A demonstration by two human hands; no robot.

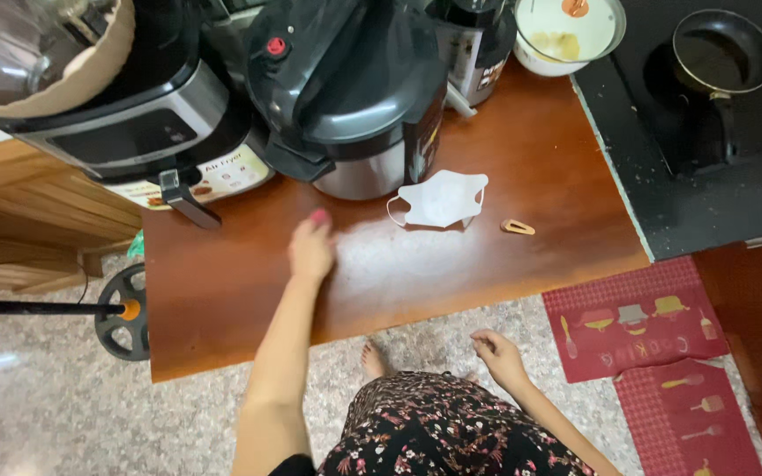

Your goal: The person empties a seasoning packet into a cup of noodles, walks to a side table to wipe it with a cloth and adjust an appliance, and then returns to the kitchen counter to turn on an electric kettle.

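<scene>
Reaching over the brown desk (487, 264), the left hand (311, 249) lies flat on the wood with fingers loosely spread, holding nothing. Taking the black pressure cooker (346, 88) as landmark: the hand sits just in front of its base, a little left of it. The white face mask (441, 199) lies on the desk just in front of the cooker's right edge, to the right of the hand and clear of it, its long axis running left to right with an ear loop toward the hand. A small tan hair clip (517, 227) lies further right of the mask. Left of the cooker stands an air fryer (134, 115), its handle jutting out toward the desk edge. The right hand (497, 354) hangs below the desk edge, fingers curled, seemingly empty though blurred
</scene>
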